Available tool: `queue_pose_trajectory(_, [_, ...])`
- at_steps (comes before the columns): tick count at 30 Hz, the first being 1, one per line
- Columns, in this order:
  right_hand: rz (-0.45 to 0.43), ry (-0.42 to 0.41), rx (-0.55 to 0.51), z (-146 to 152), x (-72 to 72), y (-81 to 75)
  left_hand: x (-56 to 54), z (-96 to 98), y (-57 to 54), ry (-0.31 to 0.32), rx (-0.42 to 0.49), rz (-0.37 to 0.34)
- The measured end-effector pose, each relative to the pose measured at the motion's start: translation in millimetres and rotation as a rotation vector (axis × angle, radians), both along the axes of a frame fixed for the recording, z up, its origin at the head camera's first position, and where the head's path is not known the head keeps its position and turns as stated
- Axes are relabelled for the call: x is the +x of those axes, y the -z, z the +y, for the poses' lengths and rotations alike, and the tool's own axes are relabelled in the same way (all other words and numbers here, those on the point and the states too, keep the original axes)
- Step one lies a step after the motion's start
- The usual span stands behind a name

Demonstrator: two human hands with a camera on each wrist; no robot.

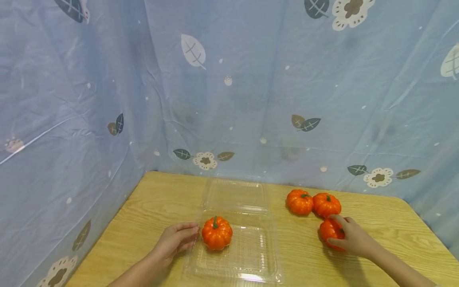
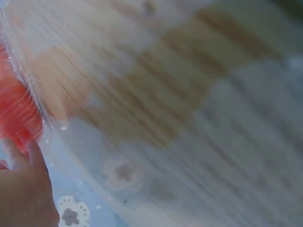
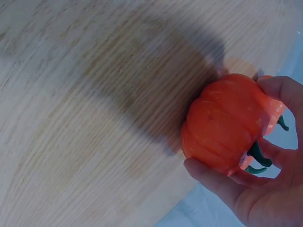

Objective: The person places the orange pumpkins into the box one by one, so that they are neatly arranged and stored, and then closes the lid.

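Observation:
At the table's right side my right hand (image 1: 355,238) grips a small orange pumpkin (image 1: 329,230), thumb and fingers spread around it. The right wrist view shows the same pumpkin (image 3: 222,123) close up, its green stem toward the palm. A clear plastic clamshell box (image 1: 274,259) lies with its lid (image 1: 234,193) folded back. Inside its base, on the left, one pumpkin (image 1: 217,236) sits stem up. My left hand (image 1: 173,242) rests at the box's left side, fingers loosely bent against the wall; the wall partly blurs the left wrist view.
Two more orange pumpkins, one on the left (image 1: 299,202) and one on the right (image 1: 327,205), stand side by side just behind the gripped one. The wooden table (image 1: 157,199) meets a blue patterned curtain (image 1: 244,99) at the back and left.

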State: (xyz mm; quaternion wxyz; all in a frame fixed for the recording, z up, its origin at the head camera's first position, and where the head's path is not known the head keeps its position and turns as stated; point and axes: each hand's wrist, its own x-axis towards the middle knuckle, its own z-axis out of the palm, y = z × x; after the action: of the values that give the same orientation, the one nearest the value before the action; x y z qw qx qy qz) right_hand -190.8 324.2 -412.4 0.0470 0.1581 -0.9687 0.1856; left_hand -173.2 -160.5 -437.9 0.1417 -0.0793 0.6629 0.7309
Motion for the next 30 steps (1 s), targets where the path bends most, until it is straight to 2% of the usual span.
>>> queue_pose_trajectory(9, [-0.132, -0.020, -0.013, 6, -0.2, -24.8, 1.3, 1.6, -3.3, 0.000, -0.005, 0.002])
queue_pose_trajectory(14, [-0.174, -0.020, -0.016, 8, 0.6, -36.2, 1.3, 2.2, -4.9, -0.009, 0.000, -0.002])
queue_pose_trajectory(21, [-0.159, -0.035, -0.016, 2, 3.2, -40.0, 1.2, 1.9, -5.5, -0.016, -0.007, -0.003])
queue_pose_trajectory(30, [-0.086, -0.058, 0.004, -12, 0.9, -40.7, 1.0, 2.1, -5.3, -0.013, -0.003, 0.000])
